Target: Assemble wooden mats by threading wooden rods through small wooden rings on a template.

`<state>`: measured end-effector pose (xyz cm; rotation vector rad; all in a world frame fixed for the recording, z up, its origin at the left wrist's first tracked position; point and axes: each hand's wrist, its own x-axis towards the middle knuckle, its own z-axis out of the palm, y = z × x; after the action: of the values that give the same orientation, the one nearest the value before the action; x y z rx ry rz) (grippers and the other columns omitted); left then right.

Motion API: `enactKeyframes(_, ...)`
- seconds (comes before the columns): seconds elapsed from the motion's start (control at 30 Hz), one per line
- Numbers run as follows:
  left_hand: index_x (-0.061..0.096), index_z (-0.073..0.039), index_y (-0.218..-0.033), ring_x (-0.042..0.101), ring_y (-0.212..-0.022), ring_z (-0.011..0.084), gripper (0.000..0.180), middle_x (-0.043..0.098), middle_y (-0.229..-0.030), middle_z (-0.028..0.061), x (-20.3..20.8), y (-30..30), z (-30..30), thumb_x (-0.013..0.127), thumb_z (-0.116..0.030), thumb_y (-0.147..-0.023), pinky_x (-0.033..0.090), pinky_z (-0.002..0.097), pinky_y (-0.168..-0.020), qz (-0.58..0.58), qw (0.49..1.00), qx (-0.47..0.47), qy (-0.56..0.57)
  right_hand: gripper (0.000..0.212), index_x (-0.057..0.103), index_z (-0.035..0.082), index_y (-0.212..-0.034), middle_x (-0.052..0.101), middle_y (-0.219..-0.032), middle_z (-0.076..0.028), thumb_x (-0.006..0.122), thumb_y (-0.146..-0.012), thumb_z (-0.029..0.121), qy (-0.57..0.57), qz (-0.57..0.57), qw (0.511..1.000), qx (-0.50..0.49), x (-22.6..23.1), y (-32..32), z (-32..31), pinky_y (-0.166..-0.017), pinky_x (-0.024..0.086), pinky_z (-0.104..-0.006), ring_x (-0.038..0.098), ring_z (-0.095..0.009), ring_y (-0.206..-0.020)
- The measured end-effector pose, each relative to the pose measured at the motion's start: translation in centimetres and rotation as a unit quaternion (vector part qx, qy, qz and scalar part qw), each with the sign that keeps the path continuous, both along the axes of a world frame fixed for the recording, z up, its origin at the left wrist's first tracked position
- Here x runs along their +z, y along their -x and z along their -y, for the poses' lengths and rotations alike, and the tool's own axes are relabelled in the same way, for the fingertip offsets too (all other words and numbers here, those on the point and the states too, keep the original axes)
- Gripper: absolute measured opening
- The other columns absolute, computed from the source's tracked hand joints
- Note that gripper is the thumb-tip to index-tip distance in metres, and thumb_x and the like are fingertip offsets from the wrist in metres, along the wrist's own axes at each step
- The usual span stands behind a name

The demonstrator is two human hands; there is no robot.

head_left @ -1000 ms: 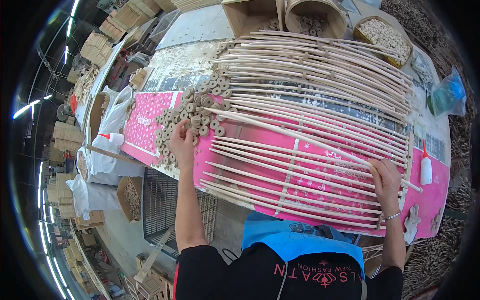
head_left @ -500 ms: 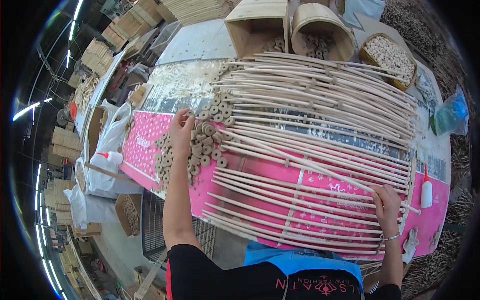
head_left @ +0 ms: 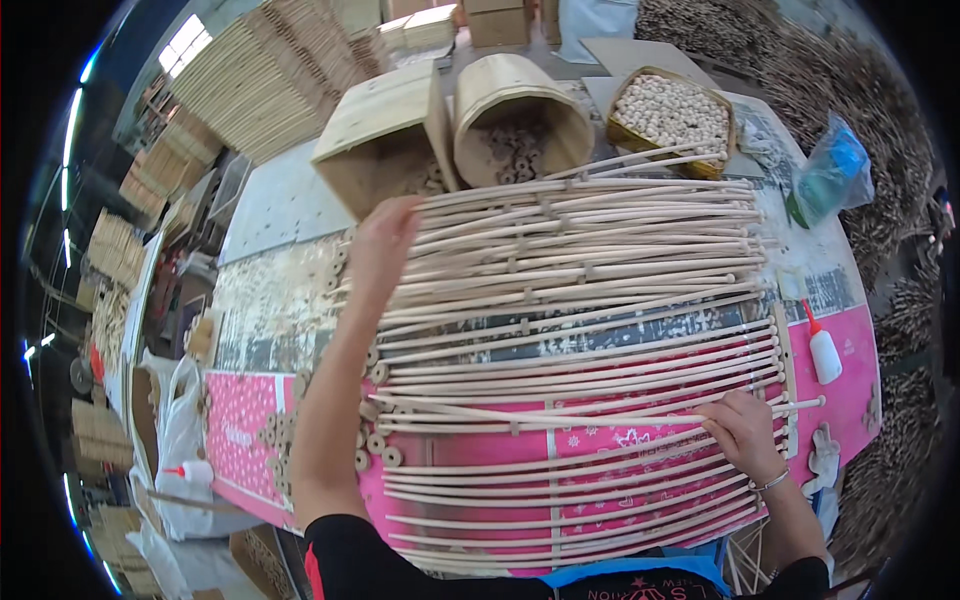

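Note:
My right hand [head_left: 742, 436] is closed around a pale wooden rod [head_left: 798, 405] near its right end, where a small knob sticks out past the fingers. My left hand [head_left: 388, 240] is reached far forward, beside the opening of a square wooden box [head_left: 380, 105] and the left ends of the upper rods [head_left: 620, 240]. Motion blurs its fingers, so whether it holds anything is unclear. Below my right hand lies a row of similar rods [head_left: 570, 495]. Flat wooden rings [head_left: 392, 457] with centre holes lie around my left forearm, which hides part of them.
A round wooden tub [head_left: 500, 80] with rings inside lies beside the box. Further right are a basket [head_left: 718, 168] of wooden balls and a plastic bag [head_left: 830, 180]. Red-tipped white bottles [head_left: 824, 356] lie at both sides. A pink cover [head_left: 240, 420] spans the near table.
My left hand has moved from the ring pile forward to the box. My right hand keeps its hold on the rod. The view has shifted toward the table's far side.

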<state>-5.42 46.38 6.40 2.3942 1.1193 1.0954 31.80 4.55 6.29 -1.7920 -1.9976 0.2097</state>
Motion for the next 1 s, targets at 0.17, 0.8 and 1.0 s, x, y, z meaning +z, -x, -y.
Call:
enactKeyframes(0.17, 0.072, -0.011, -0.128, 0.073, -0.107, 0.0348, 0.035, 0.076, -0.118, 0.013, -1.7, -14.2, -8.5, 0.074, -0.022, -0.095, 0.058, 0.044, -0.092, -0.133, 0.988, -0.074, 0.04, 0.016, 0.077, 0.012, -0.101, 0.058, -0.074, -0.005, 0.079, -0.086, 0.015, 0.007, 0.034, 0.999, -0.017, 0.5, 0.6, 0.1, -0.062, 0.049, -0.0402, 0.061, -0.026, -0.07)
enactKeyframes(0.8, 0.062, -0.037, -0.142, 0.053, -0.142, 0.0323, 0.054, 0.05, -0.156, 0.0046, -8.9, -20.3, -16.4, 0.079, -0.034, -0.092, 0.047, 0.0435, -0.118, -0.341, 0.932, -0.046, 0.115, 0.024, 0.078, 0.011, -0.11, 0.057, -0.075, -0.005, 0.081, -0.087, 0.017, 0.05, 0.003, 0.999, -0.011, 0.4, 0.8, -0.9, -0.059, 0.048, -0.0384, 0.059, -0.024, -0.069)
enactKeyframes(1.0, 0.071, -0.03, -0.129, 0.06, -0.132, 0.0311, 0.047, 0.056, -0.146, 0.0089, -10.1, -19.5, -18.3, 0.081, -0.017, -0.085, 0.052, 0.0419, -0.11, -0.261, 0.951, -0.115, 0.123, 0.026, 0.078, 0.011, -0.111, 0.056, -0.075, -0.005, 0.081, -0.086, 0.017, 0.08, -0.005, 0.997, -0.019, -0.4, 0.4, -0.4, -0.061, 0.048, -0.0383, 0.059, -0.025, -0.07)
